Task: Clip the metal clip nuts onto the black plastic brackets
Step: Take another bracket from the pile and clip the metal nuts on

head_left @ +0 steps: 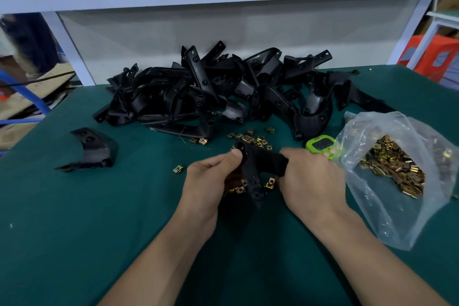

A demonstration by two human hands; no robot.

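"Two hands on one part, why?" the checker asks.

"Needs bracing," I say. "My right hand (310, 176) is clenched round the side arm of the black bracket (250, 171) and steadies it just above the green mat (74, 231). My left hand (213, 179) wraps the upper end, thumb pressed flat by the hole at the tip. Reads as the push-on step. Whether a nut sits under that thumb, can't tell."

"Nuts where?"

"Loose clip nuts (248, 138) are scattered just behind the bracket, close so I can grab without reaching. A few more gold nuts (239, 190) show below my left palm. In the palm or on the mat, can't tell. One stray nut (178, 169) lies left of that hand. Bulk supply is in the plastic bag (392, 166), lying on the right near my right hand."

"Other brackets?"

"Pile of brackets (223, 92) at the back of the mat, feed stock I'd guess. A lone bracket (92, 149) sits well apart on the left, maybe the done side, only a guess. Green timer (320, 145) is just beside the bag, face up so I can read it."

"Risk?"

"Bracket twisting in the grip, or a nut going on crooked. Push has to go straight along the tab."
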